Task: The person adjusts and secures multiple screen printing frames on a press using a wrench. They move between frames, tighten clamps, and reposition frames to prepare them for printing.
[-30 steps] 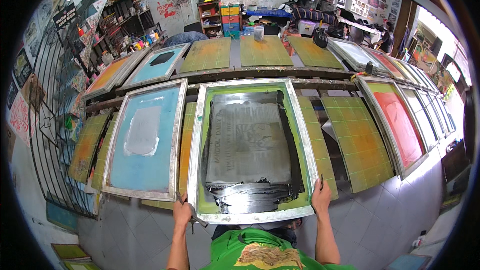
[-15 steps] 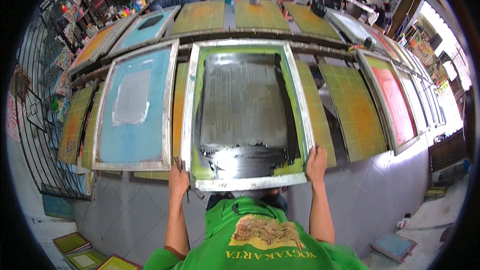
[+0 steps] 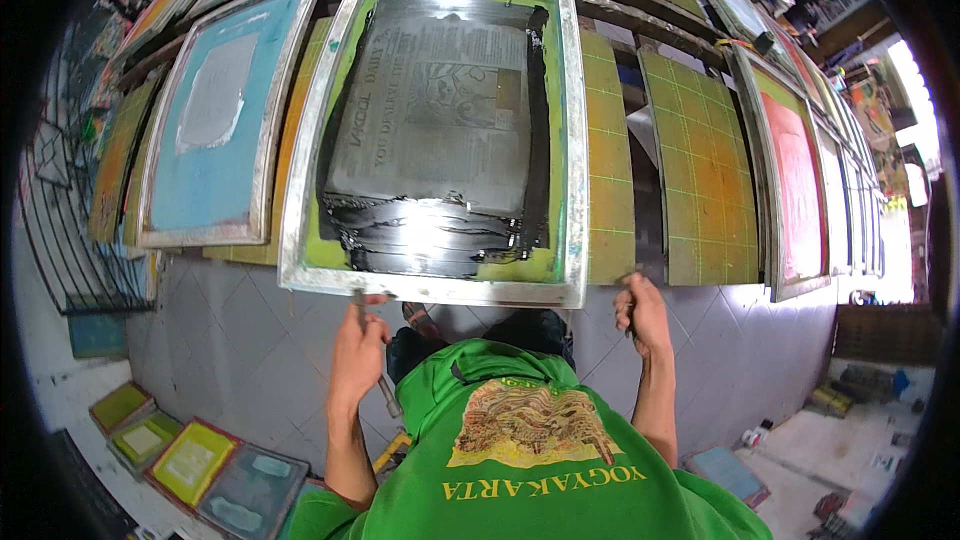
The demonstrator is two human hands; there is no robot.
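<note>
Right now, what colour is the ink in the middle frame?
The ink is black, clearest in the head view.

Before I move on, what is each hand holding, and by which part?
Left hand: a metal tool, seemingly by its middle. Right hand: a small dark object; the held part can't be told.

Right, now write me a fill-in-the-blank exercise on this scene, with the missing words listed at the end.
1. The glossy ink on the large rectangular metal-framed screen is ____.
2. The metal-framed blue screen with a pale grey patch lies to its ____.
3. The bare hand farther from that blue screen is the person's ____.
4. The person's printed cloth shirt is ____.

Missing words: black; left; right; green.
</note>
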